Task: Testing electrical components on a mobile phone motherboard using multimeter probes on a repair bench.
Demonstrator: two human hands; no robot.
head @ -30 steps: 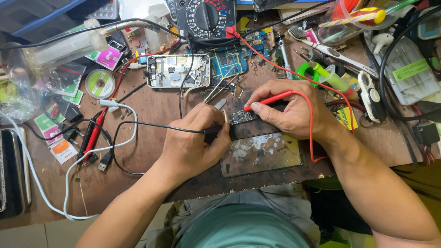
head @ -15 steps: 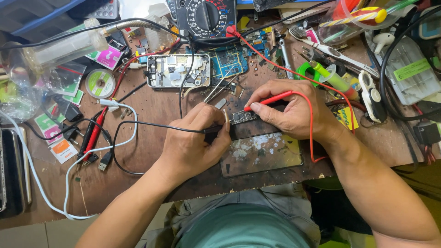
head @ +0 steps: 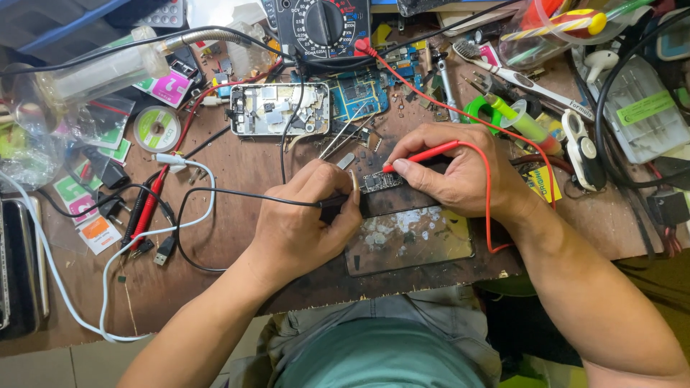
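My left hand [head: 305, 219] grips a black test probe [head: 338, 205] whose black lead runs off to the left. My right hand [head: 460, 172] holds a red test probe [head: 424, 154]; its red lead loops around my wrist. Both probe tips meet on a small dark circuit board [head: 381, 181] lying on a dark work mat [head: 410, 241] between my hands. A black analogue multimeter [head: 323, 25] stands at the far edge of the bench.
An opened phone chassis [head: 279, 109] and a blue circuit board [head: 358, 92] lie behind my hands. A solder reel [head: 157, 128], white USB cable [head: 176, 159], tweezers [head: 338, 140], green marker [head: 514, 118] and white plastic case [head: 643, 115] crowd the wooden bench [head: 237, 179].
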